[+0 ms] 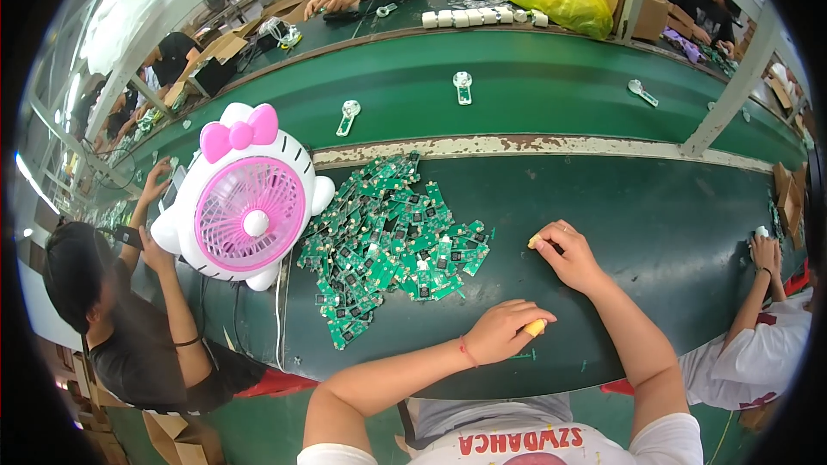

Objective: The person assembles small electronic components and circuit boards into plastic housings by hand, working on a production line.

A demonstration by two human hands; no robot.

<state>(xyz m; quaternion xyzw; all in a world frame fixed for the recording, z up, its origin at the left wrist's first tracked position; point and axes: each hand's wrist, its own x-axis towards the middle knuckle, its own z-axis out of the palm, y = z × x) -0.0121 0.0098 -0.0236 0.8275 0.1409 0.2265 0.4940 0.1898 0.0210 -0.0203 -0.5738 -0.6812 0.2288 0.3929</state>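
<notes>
We've green PCB heap left of our R hand, fwd-left of our L hand, both near; can't tell if either grip's holding anything.

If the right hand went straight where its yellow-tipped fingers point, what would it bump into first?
Likely the heap of small, flat green circuit boards to its left, though the right hand may be high enough to pass over.
</notes>
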